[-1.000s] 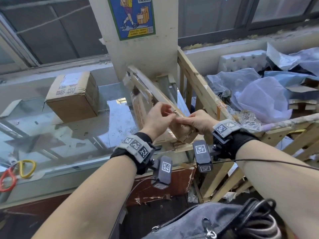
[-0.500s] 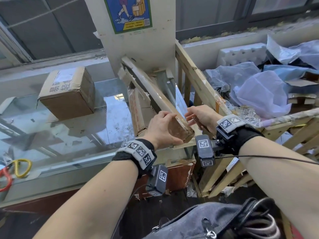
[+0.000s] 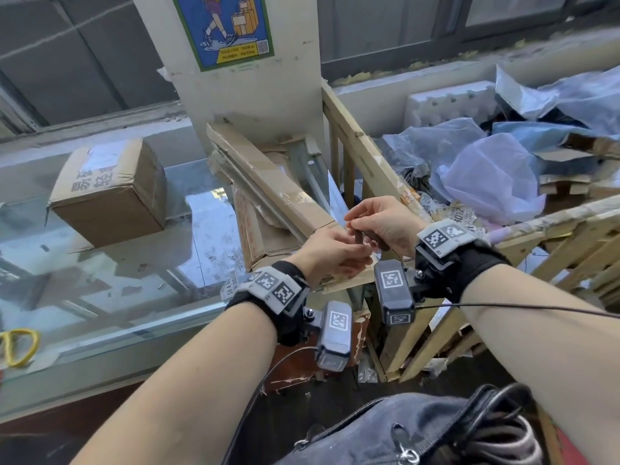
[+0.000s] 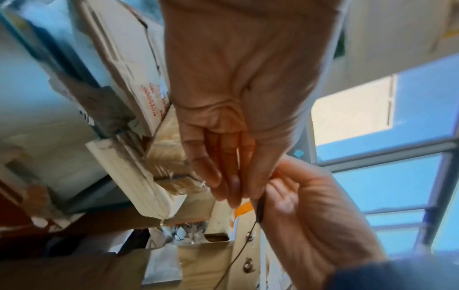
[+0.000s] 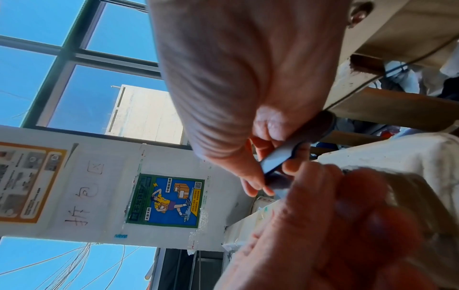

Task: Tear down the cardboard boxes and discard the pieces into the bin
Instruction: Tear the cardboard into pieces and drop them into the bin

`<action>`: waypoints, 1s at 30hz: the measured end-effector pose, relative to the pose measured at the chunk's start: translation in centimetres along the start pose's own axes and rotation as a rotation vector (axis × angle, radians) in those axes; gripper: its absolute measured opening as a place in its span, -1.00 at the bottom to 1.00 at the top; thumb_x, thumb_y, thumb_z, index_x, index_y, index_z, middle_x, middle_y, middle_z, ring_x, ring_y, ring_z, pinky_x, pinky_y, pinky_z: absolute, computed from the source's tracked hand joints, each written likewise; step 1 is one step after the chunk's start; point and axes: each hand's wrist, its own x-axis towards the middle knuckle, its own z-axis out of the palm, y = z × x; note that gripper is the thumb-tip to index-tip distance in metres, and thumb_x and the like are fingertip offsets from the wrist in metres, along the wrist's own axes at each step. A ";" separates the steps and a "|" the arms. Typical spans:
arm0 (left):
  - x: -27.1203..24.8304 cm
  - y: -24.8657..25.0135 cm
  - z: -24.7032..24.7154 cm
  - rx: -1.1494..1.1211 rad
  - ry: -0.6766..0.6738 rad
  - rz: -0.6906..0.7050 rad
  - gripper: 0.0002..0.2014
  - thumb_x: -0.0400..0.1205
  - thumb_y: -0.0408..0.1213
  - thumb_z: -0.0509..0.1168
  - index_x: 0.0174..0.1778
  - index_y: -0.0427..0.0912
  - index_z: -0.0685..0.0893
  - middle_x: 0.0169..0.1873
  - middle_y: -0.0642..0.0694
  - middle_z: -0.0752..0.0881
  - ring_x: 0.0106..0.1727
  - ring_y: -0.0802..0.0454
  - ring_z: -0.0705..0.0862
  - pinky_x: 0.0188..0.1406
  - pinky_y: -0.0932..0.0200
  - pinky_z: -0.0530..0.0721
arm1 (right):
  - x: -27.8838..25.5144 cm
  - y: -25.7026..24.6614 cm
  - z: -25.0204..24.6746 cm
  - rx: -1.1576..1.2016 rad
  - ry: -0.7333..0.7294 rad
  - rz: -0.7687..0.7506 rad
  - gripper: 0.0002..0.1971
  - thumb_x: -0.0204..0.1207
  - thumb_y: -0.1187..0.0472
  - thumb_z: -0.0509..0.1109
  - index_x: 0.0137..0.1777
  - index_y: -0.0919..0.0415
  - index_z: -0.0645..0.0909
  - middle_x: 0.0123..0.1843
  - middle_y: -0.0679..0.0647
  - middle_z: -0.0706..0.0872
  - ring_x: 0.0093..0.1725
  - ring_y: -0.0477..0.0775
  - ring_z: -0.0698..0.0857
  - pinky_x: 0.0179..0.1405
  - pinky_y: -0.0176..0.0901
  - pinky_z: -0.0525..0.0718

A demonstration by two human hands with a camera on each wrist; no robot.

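Observation:
A flattened cardboard box point(image 3: 268, 182) leans against the pillar and the bin's wooden rail, with no hand on it. Just past its lower end my two hands meet. My right hand point(image 3: 359, 226) grips a small dark cutter point(image 3: 359, 235), seen as a dark barrel with a grey front point(image 5: 295, 143) in the right wrist view. My left hand point(image 3: 355, 251) pinches the cutter's tip; its fingers point(image 4: 223, 176) lie close together and nearly straight. The tip itself is hidden. A sealed brown box point(image 3: 107, 196) sits on the glass counter point(image 3: 100, 280) at the left.
The bin is a wooden slatted crate point(image 3: 355, 139) at the right, filled with plastic bags point(image 3: 486, 182) and cardboard scraps. Yellow-handled scissors point(image 3: 20, 347) lie at the counter's left edge. A grey bag point(image 3: 402, 431) hangs below my arms. A pillar with a poster point(image 3: 235, 28) stands behind.
My left hand let go of the flattened cardboard's lower end and moved right. Both hands now meet on the cutter, just off the cardboard.

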 end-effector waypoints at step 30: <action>2.5 -4.3 -4.7 0.522 0.468 0.125 -0.43 0.35 -0.14 0.61 0.21 -0.14 0.55 0.10 0.04 0.65 0.13 0.05 0.63 0.20 0.07 0.62 | -0.8 1.6 2.6 -1.036 0.034 -0.082 -0.70 0.70 0.09 0.09 0.02 0.22 0.61 0.10 0.22 0.70 0.11 0.29 0.64 0.02 0.03 0.54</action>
